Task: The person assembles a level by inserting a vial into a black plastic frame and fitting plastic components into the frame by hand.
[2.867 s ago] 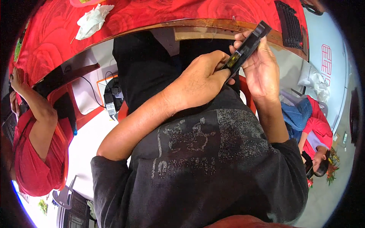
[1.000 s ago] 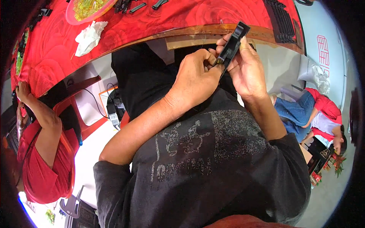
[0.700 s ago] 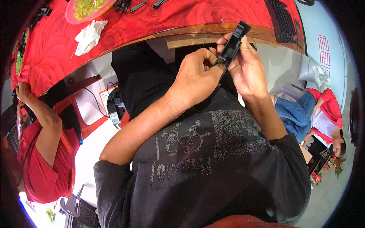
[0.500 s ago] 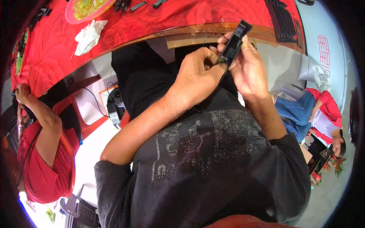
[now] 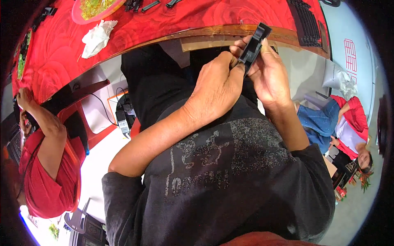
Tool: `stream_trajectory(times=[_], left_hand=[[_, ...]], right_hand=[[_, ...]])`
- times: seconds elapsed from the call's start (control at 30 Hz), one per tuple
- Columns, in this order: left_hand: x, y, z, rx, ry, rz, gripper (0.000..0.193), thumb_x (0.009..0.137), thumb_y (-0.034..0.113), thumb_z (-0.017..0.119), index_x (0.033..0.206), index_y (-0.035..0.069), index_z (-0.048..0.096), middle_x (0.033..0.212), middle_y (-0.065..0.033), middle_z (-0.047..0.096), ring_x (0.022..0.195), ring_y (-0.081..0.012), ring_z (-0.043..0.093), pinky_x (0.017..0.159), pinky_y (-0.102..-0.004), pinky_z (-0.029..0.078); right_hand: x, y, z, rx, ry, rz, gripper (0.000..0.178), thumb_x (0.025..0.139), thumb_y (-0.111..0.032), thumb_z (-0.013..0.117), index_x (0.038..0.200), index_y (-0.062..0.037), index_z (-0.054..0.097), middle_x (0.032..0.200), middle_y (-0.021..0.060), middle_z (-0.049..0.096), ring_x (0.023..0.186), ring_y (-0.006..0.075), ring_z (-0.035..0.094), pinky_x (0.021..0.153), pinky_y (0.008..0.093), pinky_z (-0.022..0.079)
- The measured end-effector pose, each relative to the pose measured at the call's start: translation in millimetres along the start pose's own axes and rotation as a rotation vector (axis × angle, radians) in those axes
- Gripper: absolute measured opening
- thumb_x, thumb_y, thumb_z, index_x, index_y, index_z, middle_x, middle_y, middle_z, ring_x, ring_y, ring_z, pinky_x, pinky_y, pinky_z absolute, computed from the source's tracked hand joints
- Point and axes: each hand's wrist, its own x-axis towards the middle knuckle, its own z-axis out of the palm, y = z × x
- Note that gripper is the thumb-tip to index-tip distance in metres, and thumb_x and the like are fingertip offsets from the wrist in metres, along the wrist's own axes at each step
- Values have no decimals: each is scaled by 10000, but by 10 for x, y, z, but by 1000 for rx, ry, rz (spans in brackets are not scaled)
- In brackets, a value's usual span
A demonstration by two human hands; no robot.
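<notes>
Now I see both hands up in front of the chest, close to the edge of the red table (image 5: pixel 172 24). My right hand (image 5: pixel 269 78) grips a black part (image 5: pixel 253 44), a long flat plastic piece that sticks up and tilts a bit to the right. The thumb and fingers are wrapped around its lower half. My left hand (image 5: pixel 217 88) is curled beside it, with its fingertips pinching the lower end of the part. So both hands are clenched on that 1 piece, and it is in the air, not on the table.

What has changed: about 3 seconds ago the part was further to the right and leaned flatter. By 1 second ago it had come in toward the middle and stood up more. Since then it has hardly moved. The left fingers have stayed at the same spot at the bottom. To me that means the hands are now doing small, careful work on the lower end. I cannot see what the left fingertips press on, because the hand hides it.

On the table lie a white tissue (image 5: pixel 96 37), a pink plate (image 5: pixel 96 8) with something green on it, and more black parts (image 5: pixel 305 22) in a row at the far right. A person in red (image 5: pixel 45 172) sits to my left, and another person (image 5: pixel 349 127) sits low on my right.
</notes>
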Motion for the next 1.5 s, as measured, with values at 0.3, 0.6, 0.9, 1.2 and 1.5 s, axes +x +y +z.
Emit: stream_trajectory(times=[0.3,0.6,0.9,1.2,1.5], left_hand=[[-6,3,-1,-81,-91,-96,197,888,110,517,857,-80,560,765,-324,586,850,-491,604,716,-533,464],[-23,-54,14,30,-120,-16,248,960,123,416,888,-65,561,687,-110,637,620,-182,653,602,-313,542],[-26,-8,-12,-199,-220,-187,196,955,113,475,1007,-64,539,727,-127,648,633,-171,650,599,-307,534],[-303,78,-139,278,-79,444,409,837,61,699,1209,-12,546,958,-201,629,812,-345,661,696,-374,533],[-360,37,-106,357,-158,341,478,810,62,701,1256,-31,554,896,-208,597,785,-387,626,689,-421,530]], right_hand=[[-22,-3,3,-22,-13,-7,424,1061,-336,335,1105,27,551,1086,204,670,1026,312,664,900,397,546],[-60,-25,-9,-23,-54,-2,390,1058,-298,356,1140,24,561,1100,194,666,1109,349,626,960,416,501],[-53,38,-29,-73,9,-7,433,1064,-355,314,1102,5,551,1061,192,673,979,275,667,872,390,544],[-28,2,-87,26,36,2,418,1061,-327,331,1116,24,552,1087,209,666,1063,355,647,927,456,528],[-74,-17,-89,-8,74,25,395,1058,-305,350,1138,37,530,1124,223,644,1090,371,635,917,434,531]])
